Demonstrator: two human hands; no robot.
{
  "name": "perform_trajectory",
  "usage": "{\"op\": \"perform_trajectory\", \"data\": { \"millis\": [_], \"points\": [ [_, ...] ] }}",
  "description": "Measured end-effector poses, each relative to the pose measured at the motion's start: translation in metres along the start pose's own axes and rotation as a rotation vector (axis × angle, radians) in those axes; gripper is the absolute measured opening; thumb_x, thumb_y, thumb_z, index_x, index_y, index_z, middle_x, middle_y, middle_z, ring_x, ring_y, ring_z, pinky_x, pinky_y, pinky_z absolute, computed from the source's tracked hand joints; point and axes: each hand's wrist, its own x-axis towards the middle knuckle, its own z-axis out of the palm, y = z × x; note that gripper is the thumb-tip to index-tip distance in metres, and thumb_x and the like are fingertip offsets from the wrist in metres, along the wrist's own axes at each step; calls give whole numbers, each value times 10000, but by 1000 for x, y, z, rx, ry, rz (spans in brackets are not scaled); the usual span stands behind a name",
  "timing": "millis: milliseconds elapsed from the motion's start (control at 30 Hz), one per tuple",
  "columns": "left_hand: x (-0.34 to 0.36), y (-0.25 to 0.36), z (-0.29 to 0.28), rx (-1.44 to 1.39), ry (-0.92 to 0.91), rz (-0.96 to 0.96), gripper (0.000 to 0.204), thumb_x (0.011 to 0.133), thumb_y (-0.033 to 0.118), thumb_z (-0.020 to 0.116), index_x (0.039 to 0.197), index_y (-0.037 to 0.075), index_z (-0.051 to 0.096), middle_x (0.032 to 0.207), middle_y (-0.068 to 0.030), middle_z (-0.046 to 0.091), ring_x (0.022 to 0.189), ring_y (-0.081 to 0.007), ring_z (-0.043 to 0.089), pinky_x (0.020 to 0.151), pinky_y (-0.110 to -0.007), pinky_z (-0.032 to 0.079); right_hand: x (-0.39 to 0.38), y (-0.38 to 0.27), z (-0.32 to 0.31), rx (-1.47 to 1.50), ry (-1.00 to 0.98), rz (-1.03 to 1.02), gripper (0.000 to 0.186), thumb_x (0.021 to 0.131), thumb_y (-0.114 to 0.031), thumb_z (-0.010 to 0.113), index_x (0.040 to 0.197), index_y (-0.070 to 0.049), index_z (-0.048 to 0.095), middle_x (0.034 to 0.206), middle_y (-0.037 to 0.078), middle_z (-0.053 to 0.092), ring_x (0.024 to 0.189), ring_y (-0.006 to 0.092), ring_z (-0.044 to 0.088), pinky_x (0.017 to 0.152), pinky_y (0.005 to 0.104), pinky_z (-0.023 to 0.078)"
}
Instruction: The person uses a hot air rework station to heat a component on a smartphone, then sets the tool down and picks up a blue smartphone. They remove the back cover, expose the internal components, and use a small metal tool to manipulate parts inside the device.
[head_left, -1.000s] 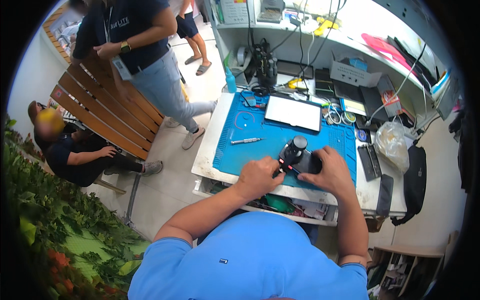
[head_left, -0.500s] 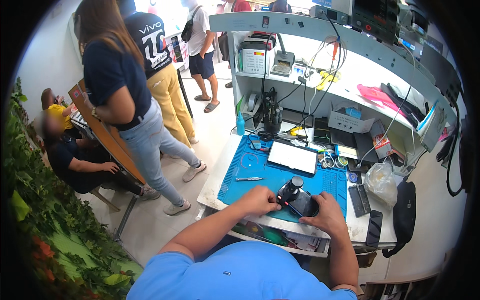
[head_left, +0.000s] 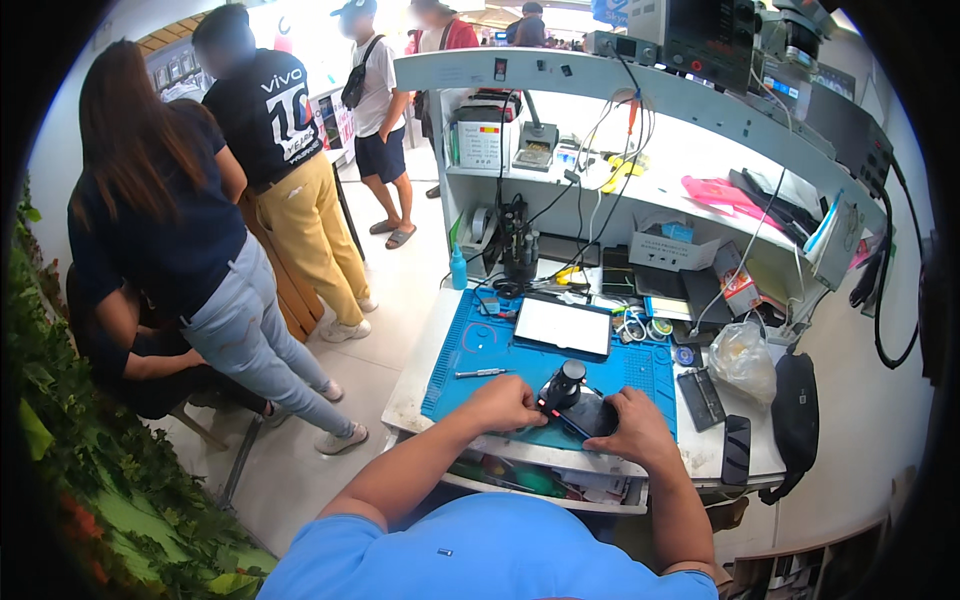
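Observation:
A dark phone lies tilted on the blue work mat, close to the mat's front edge. A black tool with a round knob on top stands over the phone's left end. My right hand grips the phone's right end, thumb at the near edge and fingers at the far one. At the left end, beside the tool's base, my left hand is closed in a pinch; whatever is between its fingertips is too small to make out. A silver precision screwdriver lies left of the tool.
A white-faced tablet lies behind the phone. To the right are a black tray, another phone, a plastic bag and a black case. Below the bench edge an open drawer juts out. People stand at left.
My view has swung slightly, moving the bench left in the picture. Both hands stay at the phone with little change. The standing person in jeans has shifted left and nearer.

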Motion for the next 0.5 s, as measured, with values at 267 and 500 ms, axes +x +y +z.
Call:
{"op": "perform_trajectory", "data": {
  "millis": [267,500],
  "points": [
    [-8,7,-6,42,127,57,926,693,511,1016,1404,24,676,1075,-138,776,981,-298,771,874,-413,602,-9,29,12,39,96,-45,798,657,-376,965,1249,31,617,1189,276,649,1153,474,649,1003,526,551],
    [16,19,10,100,116,349,1149,572,368,1109,1543,70,573,1440,-130,644,1311,-313,671,1106,-420,559,-47,47,-3,166,5,38,888,711,-337,923,1435,57,593,1223,243,637,1205,430,655,1053,492,546]
  ]
}}
